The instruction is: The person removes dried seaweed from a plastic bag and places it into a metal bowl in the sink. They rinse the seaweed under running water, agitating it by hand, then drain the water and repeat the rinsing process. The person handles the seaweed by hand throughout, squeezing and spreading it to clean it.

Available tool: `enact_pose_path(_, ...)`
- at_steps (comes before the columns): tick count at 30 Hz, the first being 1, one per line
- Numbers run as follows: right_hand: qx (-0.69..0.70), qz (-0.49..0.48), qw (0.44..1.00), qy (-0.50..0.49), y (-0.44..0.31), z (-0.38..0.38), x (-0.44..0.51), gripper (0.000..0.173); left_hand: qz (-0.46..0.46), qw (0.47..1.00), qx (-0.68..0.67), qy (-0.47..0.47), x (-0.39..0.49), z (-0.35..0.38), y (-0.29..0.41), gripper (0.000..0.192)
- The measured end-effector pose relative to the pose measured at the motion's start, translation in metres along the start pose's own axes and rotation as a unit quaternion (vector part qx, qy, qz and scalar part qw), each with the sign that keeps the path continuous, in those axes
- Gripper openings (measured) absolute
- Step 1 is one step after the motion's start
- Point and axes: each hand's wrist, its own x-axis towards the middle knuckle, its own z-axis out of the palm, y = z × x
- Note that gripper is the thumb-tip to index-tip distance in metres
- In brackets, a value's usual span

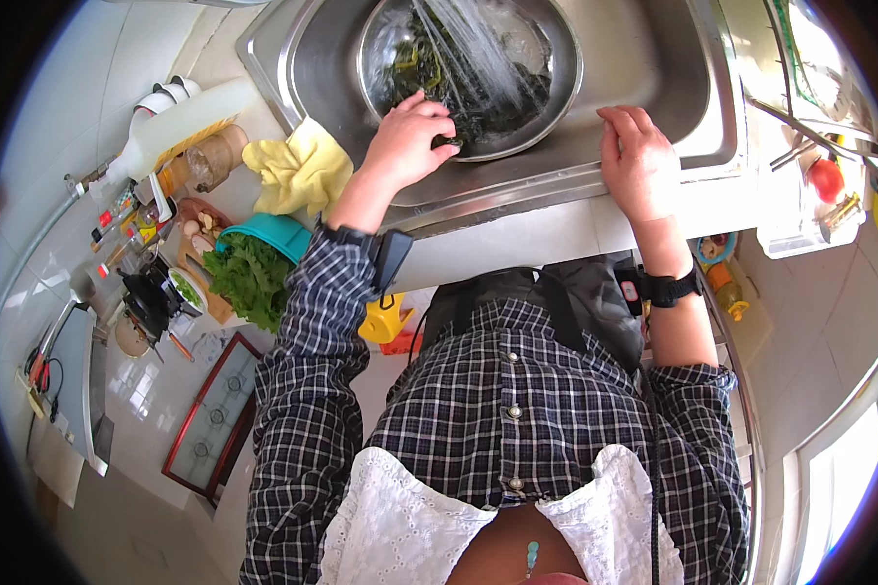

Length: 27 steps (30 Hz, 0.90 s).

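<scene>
A round metal bowl (579, 67) stands in the stainless steel sink (647, 51), with dark green leaves (411, 69) in its water. Several streams of running water (475, 51) fall into it from above. My left hand (410, 142) is over the bowl's near left rim, a small dark piece of the greens pinched between thumb and fingers. Holding nothing, my right hand (638, 161) rests on the sink's front edge, to the right of the bowl; its thumb lies close to the fingers.
Left of the sink lie a crumpled yellow cloth (296, 167), a large plastic bottle (190, 121) and a teal basket (282, 232) of leafy greens (247, 274). A wooden cutting board (222, 307) is beyond the basket. A white tray (801, 238) stands at the right.
</scene>
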Motion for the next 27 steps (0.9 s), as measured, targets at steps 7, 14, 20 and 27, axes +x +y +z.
enact_pose_path(7,-0.004,0.0,1.0,0.007,0.007,0.001,0.001,0.013,-0.083,0.806,-0.554,0.189,-0.035,-0.046,0.007,0.015)
enact_pose_path(14,-0.001,0.011,1.0,-0.009,0.007,-0.003,0.002,0.014,-0.054,0.708,-0.673,0.209,-0.051,-0.099,0.048,0.018)
enact_pose_path(20,-0.009,0.005,1.0,-0.004,-0.007,-0.006,0.004,0.016,0.058,0.754,-0.588,0.287,-0.094,-0.164,0.115,0.024)
enact_pose_path(27,-0.037,0.007,0.999,-0.021,-0.027,-0.003,0.003,0.016,0.282,0.685,-0.652,0.161,-0.115,-0.21,0.126,0.015)
